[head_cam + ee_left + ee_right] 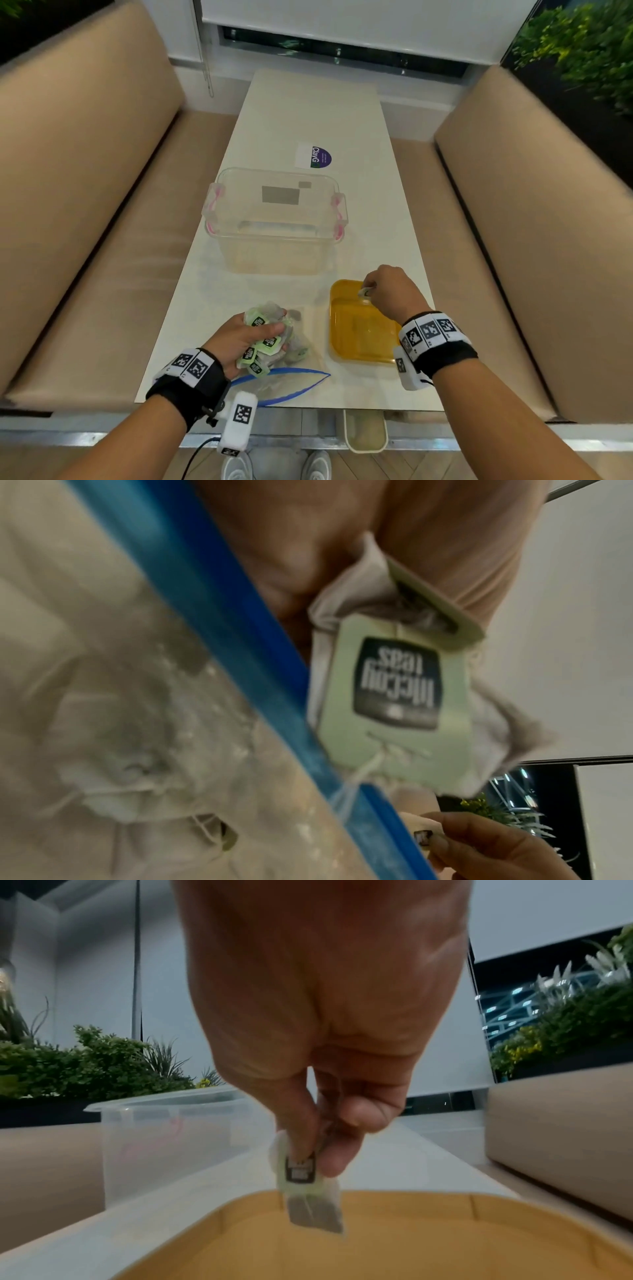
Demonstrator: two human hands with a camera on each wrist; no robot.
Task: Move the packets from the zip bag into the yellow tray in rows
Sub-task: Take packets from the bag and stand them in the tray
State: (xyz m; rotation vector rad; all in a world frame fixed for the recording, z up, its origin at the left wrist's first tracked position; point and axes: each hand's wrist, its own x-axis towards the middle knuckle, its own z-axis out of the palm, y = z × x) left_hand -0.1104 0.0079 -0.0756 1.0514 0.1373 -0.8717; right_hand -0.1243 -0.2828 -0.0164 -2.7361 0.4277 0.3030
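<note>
**Tea packet held over the yellow tray**

A flat, pale green packet with a black label is pinched by the right hand above the far end of the glossy yellow tray. A crumpled bunch of packets is clutched by the left hand over the clear, blue-edged zip bag. A clear tub stands beyond.

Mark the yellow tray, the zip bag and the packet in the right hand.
yellow tray (346, 354), head view, near-left rim.
zip bag (291, 371), head view, blue zip edge.
packet (301, 1173), right wrist view, green label.
</note>
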